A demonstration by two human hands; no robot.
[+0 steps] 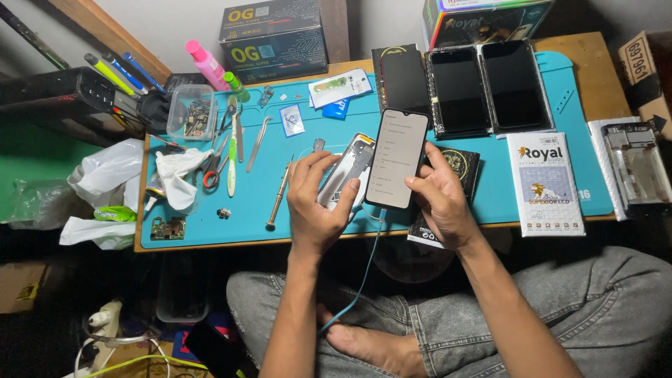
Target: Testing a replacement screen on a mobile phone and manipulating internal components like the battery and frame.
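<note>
My left hand (315, 203) grips an opened phone body (348, 168), its bare inner frame facing up. A lit phone screen (396, 158) showing a white page of text leans against that body. My right hand (437, 192) holds the screen's right edge, thumb on its lower part. A light-blue cable (364, 276) hangs from the bottom of the phone toward my lap. Both hands hover over the front edge of the blue work mat (266, 210).
Tweezers (257, 142), scissors (212, 168), a screwdriver (278, 197) and a parts tub (190, 112) lie left on the mat. Three dark screens (458, 87) lean at the back. Boxes (273, 38) stand behind; a white packet (544, 183) lies right. My crossed legs in jeans (490, 322) sit below.
</note>
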